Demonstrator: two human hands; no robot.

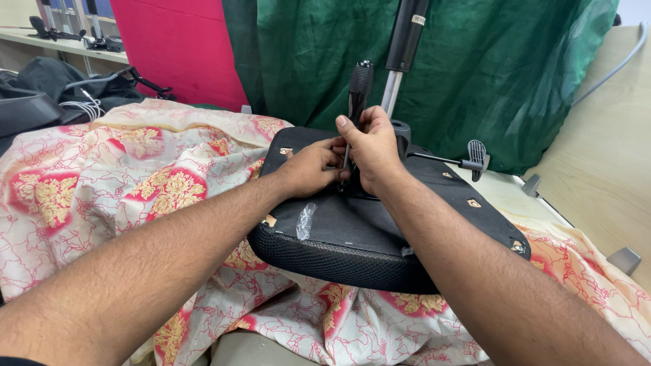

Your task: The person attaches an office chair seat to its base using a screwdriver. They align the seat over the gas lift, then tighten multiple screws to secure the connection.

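An upturned black office chair seat (352, 230) lies on a flowered cloth, its underside facing up. My right hand (373, 149) grips a black-handled screwdriver (359, 85) held upright over the seat's centre mechanism. My left hand (312, 166) rests on the seat beside the tool's tip, fingers pinched around the shaft or a fastener; the tip itself is hidden. The chair's gas lift cylinder (405, 41) rises just behind my hands. A black adjustment lever (475, 157) sticks out to the right.
A small clear plastic bag (305, 220) lies on the seat's near side. The pink and cream flowered cloth (135, 183) covers the work surface. Green (475, 68) and red (183, 47) fabric hang behind. Black chair parts (47, 88) sit far left; a pale wooden panel (603, 149) stands right.
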